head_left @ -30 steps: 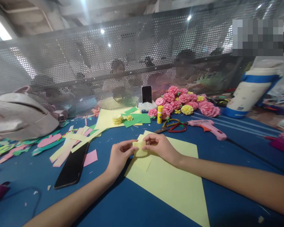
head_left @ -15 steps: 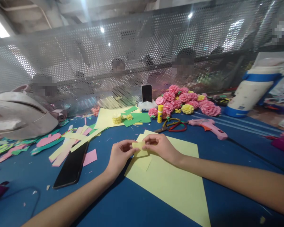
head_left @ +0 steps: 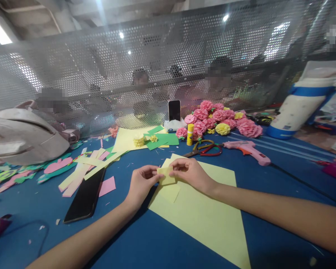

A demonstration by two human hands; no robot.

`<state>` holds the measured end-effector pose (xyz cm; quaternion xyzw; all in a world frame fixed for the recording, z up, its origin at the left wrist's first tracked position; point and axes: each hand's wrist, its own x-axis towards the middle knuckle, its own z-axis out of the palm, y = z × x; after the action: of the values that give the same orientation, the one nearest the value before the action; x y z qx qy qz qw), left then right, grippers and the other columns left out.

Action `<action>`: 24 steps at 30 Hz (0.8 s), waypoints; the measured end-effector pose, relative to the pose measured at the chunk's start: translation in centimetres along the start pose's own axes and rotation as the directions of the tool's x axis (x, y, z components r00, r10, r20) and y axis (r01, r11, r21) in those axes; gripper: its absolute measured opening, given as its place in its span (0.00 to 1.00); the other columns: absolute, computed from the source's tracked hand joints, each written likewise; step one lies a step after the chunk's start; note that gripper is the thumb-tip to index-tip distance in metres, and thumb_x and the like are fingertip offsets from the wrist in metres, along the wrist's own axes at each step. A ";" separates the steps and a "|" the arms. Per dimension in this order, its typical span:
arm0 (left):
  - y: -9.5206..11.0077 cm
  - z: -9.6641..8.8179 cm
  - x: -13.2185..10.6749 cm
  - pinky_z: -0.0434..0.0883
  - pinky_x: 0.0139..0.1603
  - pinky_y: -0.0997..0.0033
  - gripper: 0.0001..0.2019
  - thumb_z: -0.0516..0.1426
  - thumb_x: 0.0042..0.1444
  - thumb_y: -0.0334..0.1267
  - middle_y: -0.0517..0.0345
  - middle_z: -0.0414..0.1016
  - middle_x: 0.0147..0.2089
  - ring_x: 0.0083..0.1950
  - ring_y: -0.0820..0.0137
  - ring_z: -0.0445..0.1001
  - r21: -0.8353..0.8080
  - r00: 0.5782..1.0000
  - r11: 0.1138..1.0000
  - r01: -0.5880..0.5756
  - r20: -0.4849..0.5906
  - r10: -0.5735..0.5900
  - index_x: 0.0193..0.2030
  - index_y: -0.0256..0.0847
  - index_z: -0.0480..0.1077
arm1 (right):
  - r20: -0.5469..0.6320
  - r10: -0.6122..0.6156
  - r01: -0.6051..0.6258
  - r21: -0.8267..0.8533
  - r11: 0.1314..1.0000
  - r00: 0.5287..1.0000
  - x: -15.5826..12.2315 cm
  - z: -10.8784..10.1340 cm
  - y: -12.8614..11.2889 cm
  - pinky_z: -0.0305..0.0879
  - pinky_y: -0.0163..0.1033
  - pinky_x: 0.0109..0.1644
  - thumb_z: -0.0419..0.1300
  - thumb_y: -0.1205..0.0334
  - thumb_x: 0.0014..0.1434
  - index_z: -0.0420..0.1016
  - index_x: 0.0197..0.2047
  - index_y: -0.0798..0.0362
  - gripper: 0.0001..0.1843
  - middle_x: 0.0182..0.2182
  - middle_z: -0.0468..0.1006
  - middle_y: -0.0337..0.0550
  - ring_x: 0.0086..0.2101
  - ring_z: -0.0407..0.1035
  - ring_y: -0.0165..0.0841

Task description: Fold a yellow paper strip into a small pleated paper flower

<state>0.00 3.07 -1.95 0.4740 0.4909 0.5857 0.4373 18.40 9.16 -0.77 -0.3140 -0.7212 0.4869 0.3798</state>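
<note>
Between my two hands is a small piece of yellow paper [head_left: 166, 177], pinched at both sides. My left hand [head_left: 142, 184] grips its left edge with thumb and fingers. On the opposite edge, my right hand [head_left: 192, 175] pinches with thumb and forefinger. Under it lies a small yellow paper square [head_left: 170, 192], on top of a large sheet of yellow paper [head_left: 207, 220] on the blue table. Whether the held piece is folded in layers I cannot tell.
Beyond my hands lie scissors [head_left: 205, 148], a yellow glue stick [head_left: 190, 134], a pink glue gun [head_left: 248, 149] and pink paper flowers [head_left: 210, 117]. Left are a dark phone [head_left: 85, 200], paper strips [head_left: 84, 172] and a pale bag [head_left: 28, 134]. A bottle [head_left: 299, 108] stands right.
The small yellow paper has tilted slightly, and more of its face shows between my fingers. Both hands keep nearly the same place and grip.
</note>
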 end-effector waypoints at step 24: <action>0.2 -0.1 -0.2 0.66 0.28 0.80 0.07 0.68 0.43 0.35 0.61 0.76 0.23 0.25 0.77 0.70 0.067 0.999 0.996 -0.050 0.011 0.049 0.23 0.36 0.75 | 0.051 -0.038 0.039 -0.026 0.999 0.998 -0.1 0.0 0.0 0.64 0.37 0.36 0.66 0.58 0.54 0.78 0.35 0.54 0.08 0.29 0.75 0.40 0.31 0.68 0.31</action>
<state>-0.09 2.88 -1.73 0.5034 0.4964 0.5771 0.4088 18.50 9.07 -0.80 -0.2928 -0.7430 0.4773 0.3665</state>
